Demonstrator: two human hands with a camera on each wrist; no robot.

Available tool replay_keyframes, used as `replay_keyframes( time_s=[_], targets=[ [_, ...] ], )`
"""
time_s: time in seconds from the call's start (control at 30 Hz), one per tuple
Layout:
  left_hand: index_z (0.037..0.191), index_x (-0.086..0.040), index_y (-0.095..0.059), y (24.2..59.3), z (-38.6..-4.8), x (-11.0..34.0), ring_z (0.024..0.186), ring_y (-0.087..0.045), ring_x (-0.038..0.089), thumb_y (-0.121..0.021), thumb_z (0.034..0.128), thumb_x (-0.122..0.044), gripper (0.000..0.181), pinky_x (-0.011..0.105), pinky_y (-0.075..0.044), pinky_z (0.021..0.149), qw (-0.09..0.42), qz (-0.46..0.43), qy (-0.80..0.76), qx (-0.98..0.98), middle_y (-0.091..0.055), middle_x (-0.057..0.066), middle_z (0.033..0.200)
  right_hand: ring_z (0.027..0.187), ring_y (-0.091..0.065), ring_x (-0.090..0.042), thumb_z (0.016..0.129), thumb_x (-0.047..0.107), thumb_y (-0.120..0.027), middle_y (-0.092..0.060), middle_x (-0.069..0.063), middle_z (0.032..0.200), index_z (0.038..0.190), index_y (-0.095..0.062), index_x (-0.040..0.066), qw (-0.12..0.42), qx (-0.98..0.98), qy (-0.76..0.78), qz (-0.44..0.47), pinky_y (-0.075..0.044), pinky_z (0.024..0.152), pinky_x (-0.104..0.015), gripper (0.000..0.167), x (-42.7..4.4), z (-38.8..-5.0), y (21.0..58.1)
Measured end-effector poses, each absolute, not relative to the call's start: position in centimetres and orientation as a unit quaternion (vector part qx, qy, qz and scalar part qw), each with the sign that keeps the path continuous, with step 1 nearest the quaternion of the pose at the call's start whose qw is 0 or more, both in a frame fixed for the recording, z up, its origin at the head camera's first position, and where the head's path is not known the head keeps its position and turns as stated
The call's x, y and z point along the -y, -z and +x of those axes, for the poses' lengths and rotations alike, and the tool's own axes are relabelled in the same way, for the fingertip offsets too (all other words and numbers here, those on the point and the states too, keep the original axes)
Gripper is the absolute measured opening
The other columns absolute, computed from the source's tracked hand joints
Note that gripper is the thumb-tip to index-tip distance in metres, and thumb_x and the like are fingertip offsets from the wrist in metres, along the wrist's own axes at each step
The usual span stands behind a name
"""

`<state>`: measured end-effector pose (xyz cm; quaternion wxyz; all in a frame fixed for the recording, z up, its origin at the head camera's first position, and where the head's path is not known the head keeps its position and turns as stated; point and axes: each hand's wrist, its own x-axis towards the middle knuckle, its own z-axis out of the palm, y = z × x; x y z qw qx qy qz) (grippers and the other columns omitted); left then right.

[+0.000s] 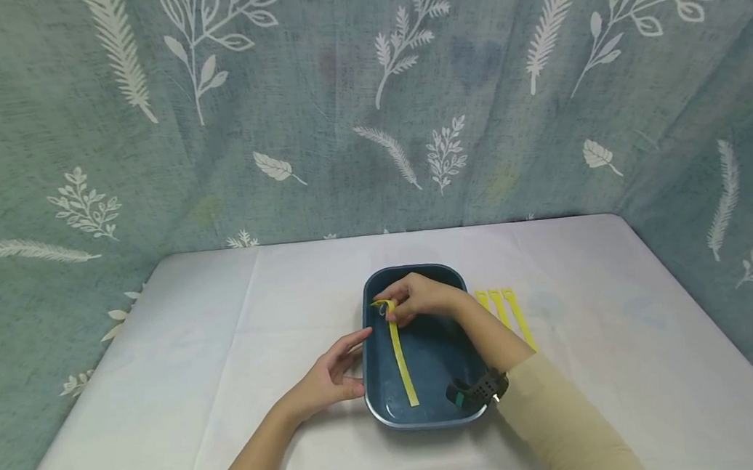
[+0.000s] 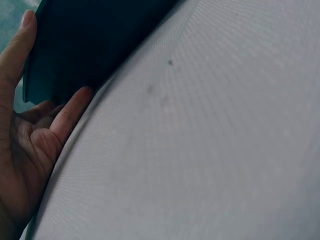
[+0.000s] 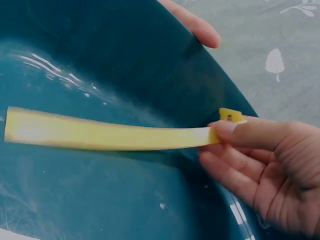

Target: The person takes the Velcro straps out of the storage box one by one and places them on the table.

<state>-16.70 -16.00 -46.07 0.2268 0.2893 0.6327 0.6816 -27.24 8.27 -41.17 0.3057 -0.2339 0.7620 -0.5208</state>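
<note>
A dark blue rectangular plastic tub (image 1: pixel 434 362) with rounded corners stands on the white cloth. My right hand (image 1: pixel 416 296) is over its far left part and pinches a flat yellow strip (image 3: pixel 110 131) near one end, between thumb and fingers. That end has a small wider head with a hole, and the strip's long tail (image 1: pixel 403 371) reaches toward the tub's near side. My left hand (image 1: pixel 326 375) rests against the tub's outer left wall; in the left wrist view its spread fingers (image 2: pixel 72 112) touch the tub's wall (image 2: pixel 95 45).
Three more yellow strips (image 1: pixel 518 316) lie side by side on the cloth, right of the tub and partly behind my right forearm. A black band (image 1: pixel 482 389) is on my right wrist. A leaf-patterned curtain (image 1: pixel 341 106) hangs behind the table.
</note>
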Motion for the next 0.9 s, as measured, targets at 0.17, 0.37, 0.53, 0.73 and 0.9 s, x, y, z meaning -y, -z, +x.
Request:
replay_keyframes(
  time_s=[0.17, 0.37, 0.53, 0.73, 0.9],
  targets=[
    [0.149, -0.005, -0.02, 46.12, -16.65, 16.1, 0.139, -0.014, 0.048, -0.072, 0.0841, -0.013, 0.083, 0.039, -0.05, 0.094, 0.232, 0.291, -0.684, -0.627, -0.009, 0.021, 0.156, 0.091, -0.069, -0.025, 0.085, -0.001, -0.066, -0.071, -0.013, 0.095, 0.135, -0.051, 0.001, 0.292, -0.739, 0.559, -0.239, -0.058, 0.077, -0.039, 0.052, -8.64, -27.36, 40.95],
    [0.149, -0.007, -0.021, 45.99, -16.71, 16.08, 0.14, -0.014, 0.047, -0.072, 0.084, -0.014, 0.083, 0.039, -0.049, 0.094, 0.234, 0.291, -0.682, -0.629, -0.008, 0.02, 0.157, 0.093, -0.068, -0.026, 0.088, 0.002, -0.063, -0.066, -0.02, 0.114, 0.132, -0.055, 0.004, 0.279, -0.732, 0.574, -0.239, -0.058, 0.075, -0.037, 0.045, -8.96, -27.4, 40.62],
    [0.149, -0.009, -0.022, 45.94, -16.66, 16.04, 0.14, -0.014, 0.047, -0.072, 0.0837, -0.014, 0.083, 0.039, -0.049, 0.094, 0.237, 0.287, -0.684, -0.628, -0.009, 0.021, 0.157, 0.089, -0.069, -0.019, 0.085, -0.001, -0.064, -0.059, -0.02, 0.126, 0.134, -0.053, 0.003, 0.288, -0.725, 0.583, -0.227, -0.058, 0.074, -0.037, 0.05, -9.01, -27.26, 40.41],
    [0.149, -0.006, -0.02, 46.02, -16.62, 16.05, 0.14, -0.015, 0.046, -0.072, 0.0838, -0.014, 0.084, 0.038, -0.049, 0.094, 0.237, 0.287, -0.685, -0.627, -0.01, 0.022, 0.156, 0.086, -0.07, -0.018, 0.081, -0.009, -0.063, -0.049, -0.013, 0.14, 0.14, -0.046, 0.008, 0.303, -0.715, 0.59, -0.22, -0.058, 0.072, -0.037, 0.063, -8.96, -27.19, 40.31],
    [0.15, -0.006, -0.019, 46.04, -16.64, 16.09, 0.14, -0.016, 0.045, -0.073, 0.0833, -0.016, 0.086, 0.038, -0.049, 0.095, 0.242, 0.279, -0.682, -0.631, -0.01, 0.02, 0.156, 0.082, -0.07, -0.016, 0.079, -0.01, -0.066, -0.043, -0.011, 0.145, 0.143, -0.042, 0.009, 0.313, -0.7, 0.598, -0.233, -0.058, 0.072, -0.036, 0.071, -9.12, -27.18, 40.33]
  ],
)
